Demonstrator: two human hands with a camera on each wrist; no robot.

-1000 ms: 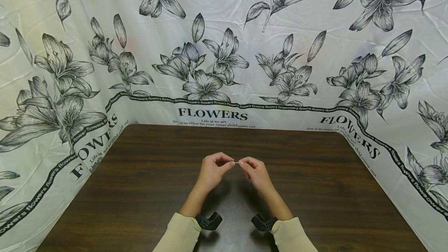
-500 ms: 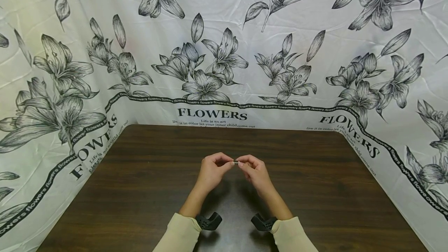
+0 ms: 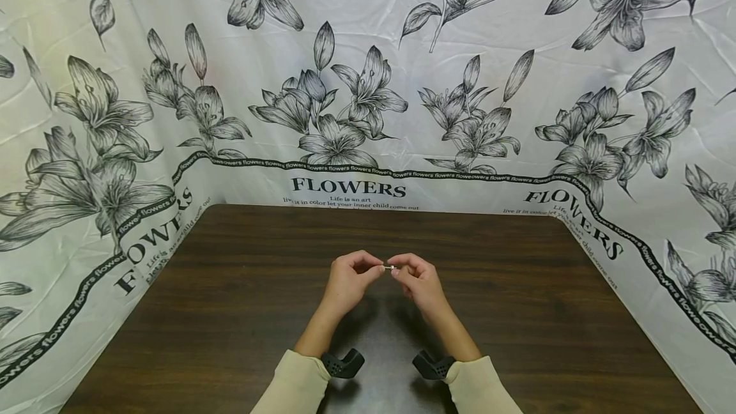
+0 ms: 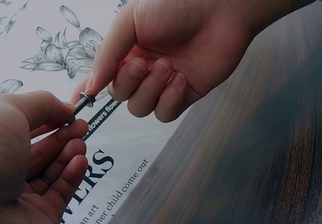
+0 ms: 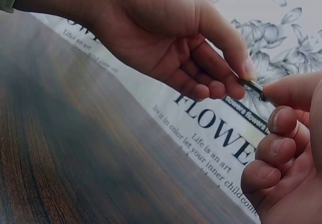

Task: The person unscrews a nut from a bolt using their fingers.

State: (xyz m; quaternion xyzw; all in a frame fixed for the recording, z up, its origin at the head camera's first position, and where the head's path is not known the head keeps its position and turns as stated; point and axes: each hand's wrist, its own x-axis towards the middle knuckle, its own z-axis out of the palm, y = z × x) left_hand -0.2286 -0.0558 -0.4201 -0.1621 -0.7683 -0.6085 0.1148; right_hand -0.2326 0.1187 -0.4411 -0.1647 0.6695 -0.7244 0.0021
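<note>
A small metal bolt [image 4: 79,106] with a threaded shank is held between both hands, above the table. My left hand [image 3: 347,281] pinches one end of it between thumb and forefinger; in the left wrist view the other fingers of that hand curl loosely. Toward the far end of the shank sits a round metal nut [image 4: 88,99], flat and ring-like on the side facing that camera. My right hand [image 3: 421,283] has thumb and forefinger on the nut, its remaining fingers folded in toward the palm in the right wrist view [image 5: 297,148]. The fingertips partly hide both bolt ends.
A dark wood-grain table [image 3: 241,312] lies under the hands. Around its back and sides hangs a white curtain [image 3: 368,114] printed with black lilies and lettering. Each wrist wears a black camera band [image 3: 344,363].
The right thumb and forefinger have shifted and spread slightly on the nut, so more of the metal shows between the hands. The left hand has stayed in place.
</note>
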